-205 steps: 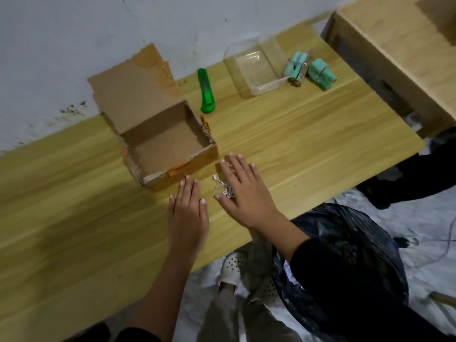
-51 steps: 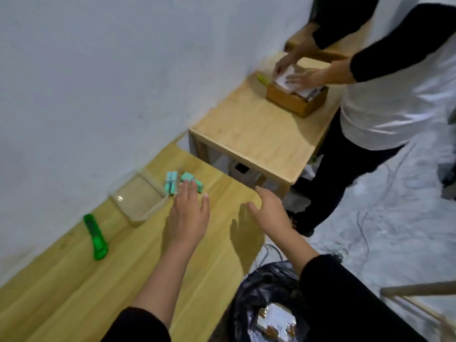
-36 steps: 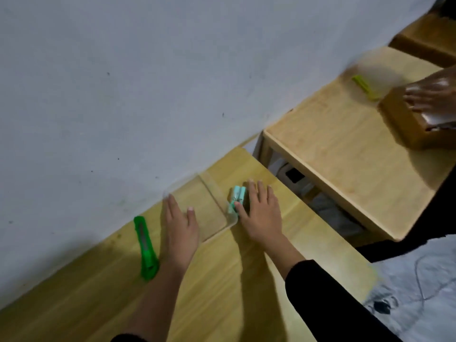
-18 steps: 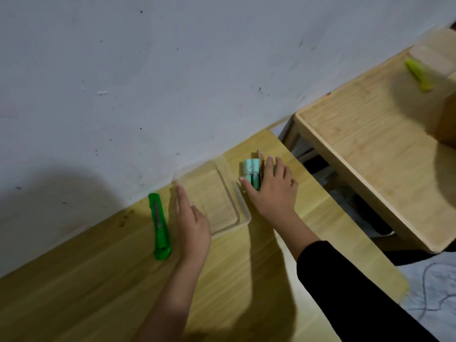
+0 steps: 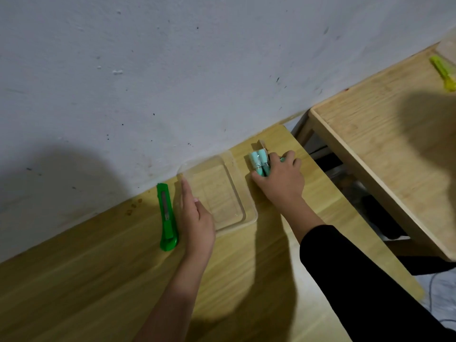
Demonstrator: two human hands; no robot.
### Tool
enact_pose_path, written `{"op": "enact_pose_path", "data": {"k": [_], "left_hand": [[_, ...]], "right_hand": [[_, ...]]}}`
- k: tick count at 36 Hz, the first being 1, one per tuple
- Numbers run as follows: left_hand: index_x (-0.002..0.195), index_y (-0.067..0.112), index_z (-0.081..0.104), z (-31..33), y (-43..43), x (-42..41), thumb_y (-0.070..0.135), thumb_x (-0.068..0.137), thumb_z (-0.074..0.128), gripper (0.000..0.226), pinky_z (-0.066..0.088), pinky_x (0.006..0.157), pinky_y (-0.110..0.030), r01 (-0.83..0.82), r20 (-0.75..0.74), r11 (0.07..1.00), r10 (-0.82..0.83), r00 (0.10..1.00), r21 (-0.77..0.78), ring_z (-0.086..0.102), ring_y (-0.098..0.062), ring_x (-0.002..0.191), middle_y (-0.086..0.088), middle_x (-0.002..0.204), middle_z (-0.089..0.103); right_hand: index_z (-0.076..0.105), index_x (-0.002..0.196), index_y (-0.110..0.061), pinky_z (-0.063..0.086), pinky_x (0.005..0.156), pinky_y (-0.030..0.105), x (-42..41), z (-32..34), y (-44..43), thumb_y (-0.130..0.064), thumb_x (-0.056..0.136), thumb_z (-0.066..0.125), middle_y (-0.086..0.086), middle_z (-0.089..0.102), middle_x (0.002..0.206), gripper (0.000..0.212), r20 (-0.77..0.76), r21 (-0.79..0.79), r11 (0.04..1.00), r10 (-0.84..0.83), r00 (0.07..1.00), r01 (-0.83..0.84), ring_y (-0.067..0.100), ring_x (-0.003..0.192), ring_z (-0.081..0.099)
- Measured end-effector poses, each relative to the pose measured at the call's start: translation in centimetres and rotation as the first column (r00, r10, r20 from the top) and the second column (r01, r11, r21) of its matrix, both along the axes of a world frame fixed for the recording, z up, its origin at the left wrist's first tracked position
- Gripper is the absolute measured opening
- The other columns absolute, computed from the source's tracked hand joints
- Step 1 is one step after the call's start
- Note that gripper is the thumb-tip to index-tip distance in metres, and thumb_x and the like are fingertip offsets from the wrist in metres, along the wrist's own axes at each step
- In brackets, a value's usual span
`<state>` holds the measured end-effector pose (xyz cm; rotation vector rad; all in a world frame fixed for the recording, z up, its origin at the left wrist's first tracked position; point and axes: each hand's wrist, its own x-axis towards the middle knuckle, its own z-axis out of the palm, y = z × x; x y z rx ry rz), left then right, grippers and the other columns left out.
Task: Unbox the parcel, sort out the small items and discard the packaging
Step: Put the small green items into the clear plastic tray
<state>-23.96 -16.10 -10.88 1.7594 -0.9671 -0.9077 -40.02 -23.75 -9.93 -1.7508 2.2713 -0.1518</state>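
Note:
A clear plastic tray [image 5: 249, 213] lies on the wooden table [image 5: 86, 280] by the wall, nothing inside it. Just right of the tray sits a bundle of small mint-green cylinders [image 5: 258, 162] wrapped in clear film. My right hand [image 5: 280, 180] lies over that bundle, fingers curled around it, and part of the bundle is hidden beneath them. My left hand [image 5: 197, 218] rests flat against the tray's left rim, fingers straight. The parcel box is out of view.
A green utility knife [image 5: 166, 218] lies left of my left hand, parallel to the tray. A second, lighter wooden table [image 5: 385, 149] stands to the right across a narrow gap, with a yellow-green knife [image 5: 443, 71] at its far end. The wall runs directly behind the tray.
The view swung from the box to the tray end of the table. My left hand came to the tray's left rim and my right hand closed over the green bundle.

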Motion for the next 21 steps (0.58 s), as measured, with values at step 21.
{"op": "enact_pose_path", "data": {"k": [21], "left_hand": [[0.148, 0.022, 0.016, 1.1, -0.5, -1.6, -0.005, 0.098, 0.025, 0.058, 0.016, 0.110, -0.020, -0.156, -0.574, 0.988, 0.118, 0.811, -0.018, 0.011, -0.006, 0.143, 0.006, 0.157, 0.011]], "right_hand": [[0.044, 0.121, -0.019, 0.045, 0.074, 0.036, 5.8, 6.4, 2.8, -0.055, 0.077, 0.054, 0.011, 0.039, 0.121, 0.058, 0.012, -0.066, 0.930, 0.363, 0.932, -0.362, 0.028, 0.110, 0.039]]}}
